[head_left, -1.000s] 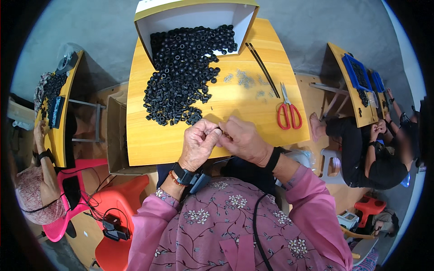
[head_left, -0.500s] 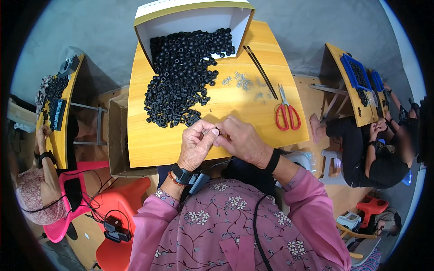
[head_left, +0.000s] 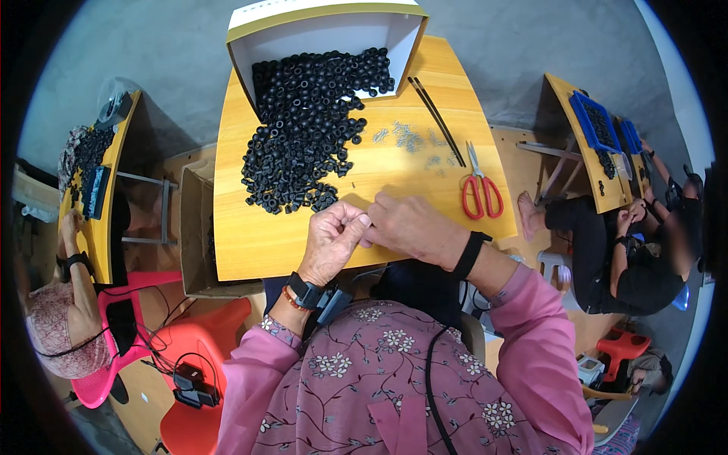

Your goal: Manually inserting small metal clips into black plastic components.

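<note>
Little has shifted over the last second — both hands stay together at the near edge of the yellow table (head_left: pixel 265 250). The left hand (head_left: pixel 331 244) is curled shut, fingertips pinched against the right hand (head_left: pixel 409 226); whatever small part they pinch is hidden. The black rubber rings (head_left: pixel 303 129) heap lies beyond, red-handled scissors (head_left: pixel 481 191) farther right.

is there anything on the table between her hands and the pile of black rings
Nothing visible does. The left hand and right hand meet at the near edge of the yellow table, and only bare tabletop lies between them and the pile of black rings. The red scissors lie off to the right.
</note>
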`<state>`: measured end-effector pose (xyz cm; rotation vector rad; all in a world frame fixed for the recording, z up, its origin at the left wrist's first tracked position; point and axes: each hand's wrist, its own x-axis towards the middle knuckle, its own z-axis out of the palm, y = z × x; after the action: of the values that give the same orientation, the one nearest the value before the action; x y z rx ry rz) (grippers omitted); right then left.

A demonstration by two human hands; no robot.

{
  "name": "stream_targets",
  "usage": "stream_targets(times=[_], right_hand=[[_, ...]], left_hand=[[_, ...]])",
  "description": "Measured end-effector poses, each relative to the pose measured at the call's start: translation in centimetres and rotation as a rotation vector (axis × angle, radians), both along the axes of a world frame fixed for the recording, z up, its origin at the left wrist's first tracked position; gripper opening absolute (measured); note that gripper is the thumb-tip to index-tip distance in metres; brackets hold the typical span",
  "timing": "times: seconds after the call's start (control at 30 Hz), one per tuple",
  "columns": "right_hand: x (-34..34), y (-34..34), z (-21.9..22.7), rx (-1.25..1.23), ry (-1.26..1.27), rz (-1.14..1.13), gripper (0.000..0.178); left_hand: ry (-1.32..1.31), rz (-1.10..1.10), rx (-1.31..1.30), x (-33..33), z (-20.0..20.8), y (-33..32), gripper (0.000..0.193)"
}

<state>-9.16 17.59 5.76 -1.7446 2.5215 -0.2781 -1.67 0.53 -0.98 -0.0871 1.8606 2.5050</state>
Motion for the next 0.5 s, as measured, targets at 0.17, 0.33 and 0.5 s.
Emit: stream_targets(times=[0.17,0.33,0.5], right_hand=[[-0.45,0.56,0.06,-0.054,-0.016,-0.075,0.017],[-0.39,0.39,-0.03,-0.003,0.122,0.038,0.015],[-0.44,-0.07,-0.5,0.012,0.124,0.002,0.016]], left_hand=[[0.013,0.002,-0.031,-0.01,0.36,0.03,0.012],[-0.034,-0.014,-0.053,-0.13,0.56,0.11,0.014],[-0.043,0.004,-0.077,-0.22,0.47,0.29,0.015]])
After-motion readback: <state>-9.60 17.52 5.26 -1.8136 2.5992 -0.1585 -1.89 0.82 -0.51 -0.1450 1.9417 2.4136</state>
